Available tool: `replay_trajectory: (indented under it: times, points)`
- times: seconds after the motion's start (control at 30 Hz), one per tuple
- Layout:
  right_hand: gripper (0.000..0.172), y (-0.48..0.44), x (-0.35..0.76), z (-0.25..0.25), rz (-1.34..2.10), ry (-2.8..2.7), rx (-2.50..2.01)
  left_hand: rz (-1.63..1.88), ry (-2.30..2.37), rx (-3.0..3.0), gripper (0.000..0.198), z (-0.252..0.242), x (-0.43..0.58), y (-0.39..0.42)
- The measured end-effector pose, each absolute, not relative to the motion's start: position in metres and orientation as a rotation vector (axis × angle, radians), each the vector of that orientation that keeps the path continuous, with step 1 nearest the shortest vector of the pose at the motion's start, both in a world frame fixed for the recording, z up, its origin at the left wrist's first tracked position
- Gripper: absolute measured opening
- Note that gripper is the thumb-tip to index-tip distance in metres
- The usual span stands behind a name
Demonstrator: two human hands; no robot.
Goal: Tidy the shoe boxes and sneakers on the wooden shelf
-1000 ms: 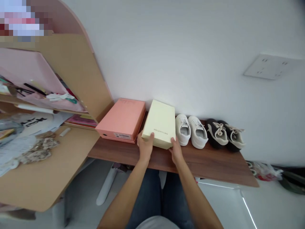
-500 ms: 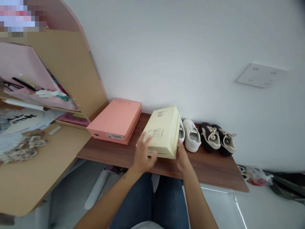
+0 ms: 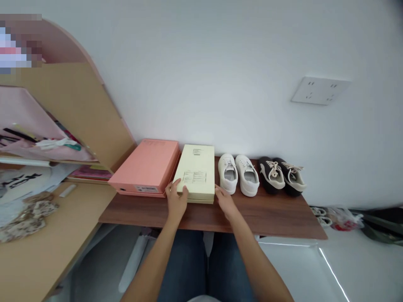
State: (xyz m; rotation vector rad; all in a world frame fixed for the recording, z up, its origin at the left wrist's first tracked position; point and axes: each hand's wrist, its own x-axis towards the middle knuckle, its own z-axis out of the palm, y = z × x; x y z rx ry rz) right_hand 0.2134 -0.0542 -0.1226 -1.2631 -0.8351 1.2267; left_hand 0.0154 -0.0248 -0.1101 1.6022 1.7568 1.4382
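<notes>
A pale yellow shoebox (image 3: pixel 197 172) lies on the dark wooden shelf (image 3: pixel 267 214), its labelled side facing up, squeezed between a pink shoebox (image 3: pixel 147 165) and a pair of white sneakers (image 3: pixel 238 174). My left hand (image 3: pixel 176 199) grips the yellow box's near left corner, thumb on top. My right hand (image 3: pixel 225 201) rests at the near right corner, its fingers stretched out against the box's side. A pair of black sneakers (image 3: pixel 281 176) stands to the right of the white pair.
A light wooden desk (image 3: pixel 47 243) with papers and cloth adjoins the shelf on the left, under a pink organiser (image 3: pixel 28 121) holding pens. A white socket plate (image 3: pixel 319 90) is on the wall. Bags lie on the floor at the right.
The yellow box was lifted, turned over so its labelled side shows, and set down straight between the pink box and the white sneakers. Both hands moved back to its near corners.
</notes>
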Motion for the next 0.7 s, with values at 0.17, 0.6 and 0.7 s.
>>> replay_trajectory:
  times: [0.17,0.6,0.7]
  points:
    - [0.042,-0.077,0.280,-0.096,0.717,-1.053,-1.479,1.525,1.765,1.749,0.043,-0.096,0.026,-0.032]
    - [0.050,-0.066,0.355,-0.124,0.466,-0.747,-1.705,0.777,1.540,1.949,0.015,-0.080,0.211,-0.010]
    - [0.055,-0.074,0.363,-0.131,0.640,-0.493,-1.444,1.135,1.522,1.635,0.025,-0.095,0.208,-0.010]
